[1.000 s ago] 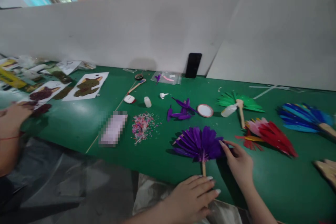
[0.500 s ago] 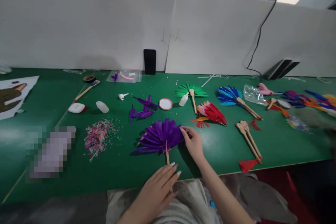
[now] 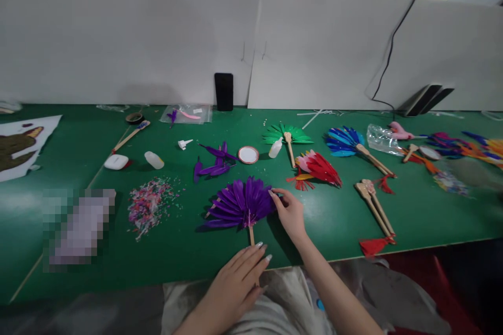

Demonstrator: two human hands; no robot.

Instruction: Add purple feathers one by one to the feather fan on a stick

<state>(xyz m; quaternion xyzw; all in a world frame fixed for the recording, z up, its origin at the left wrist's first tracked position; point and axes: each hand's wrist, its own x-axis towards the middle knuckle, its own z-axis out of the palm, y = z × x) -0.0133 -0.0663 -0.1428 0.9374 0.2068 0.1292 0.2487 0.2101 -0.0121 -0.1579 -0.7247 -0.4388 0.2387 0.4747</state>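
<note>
A purple feather fan [image 3: 243,204] lies spread at the table's front, its wooden handle pointing towards me. My left hand [image 3: 241,275] lies across the handle's lower part, holding it between fingers and thumb. At the fan's right edge my right hand [image 3: 290,213] pinches the outermost purple feather [image 3: 269,203] between thumb and forefinger. Behind the fan are several loose purple feathers [image 3: 217,161] and a small round white dish [image 3: 248,155] with a red rim. A white squeeze bottle [image 3: 275,148] stands right of the dish.
Coloured bits [image 3: 151,205] are scattered on the left, near a capless bottle [image 3: 154,160] lying tilted. Green [image 3: 288,135], red [image 3: 319,168] and blue [image 3: 342,141] feather fans lie to the right, with wooden handles [image 3: 374,207] in front. A white partition [image 3: 176,36] closes off the back.
Both hands keep nearly the same place and hold on the purple fan. The view has shifted very slightly.
</note>
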